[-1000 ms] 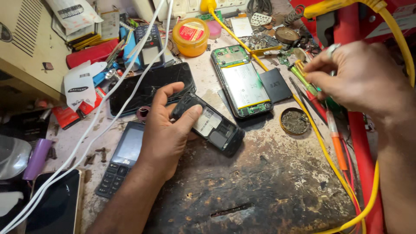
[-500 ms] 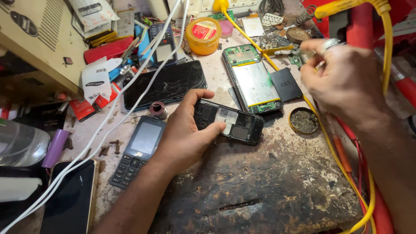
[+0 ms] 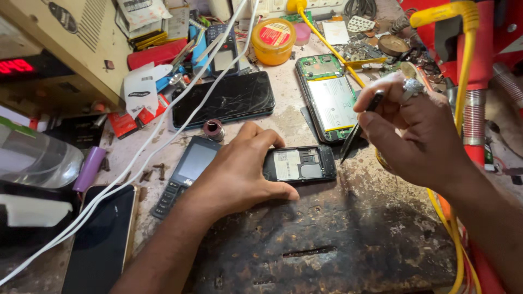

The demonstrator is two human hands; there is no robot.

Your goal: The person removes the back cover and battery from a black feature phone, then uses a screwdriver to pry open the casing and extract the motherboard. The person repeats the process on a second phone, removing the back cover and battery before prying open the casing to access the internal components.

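A small black phone (image 3: pixel 302 164) lies face down with its back cover off, its inner plate showing. My left hand (image 3: pixel 239 169) grips its left end and holds it flat on the worn dark mat (image 3: pixel 327 239). My right hand (image 3: pixel 417 128), wearing a ring, pinches dark tweezers (image 3: pixel 357 130) whose tip points down near the phone's right end. An opened smartphone (image 3: pixel 328 98) with a pale battery lies just behind the tweezers.
A keypad phone (image 3: pixel 182 174) lies left of my left hand. A cracked black smartphone (image 3: pixel 226 100), a yellow tub (image 3: pixel 273 39), a white cable (image 3: pixel 163 136), a yellow cable (image 3: pixel 457 234), a dark phone (image 3: pixel 101 245), loose screws (image 3: pixel 155 171) and a beige box (image 3: pixel 60 43) crowd the bench.
My right hand came down from the back right, now holding tweezers near the small phone. My left hand turned the phone level and pressed it to the mat.
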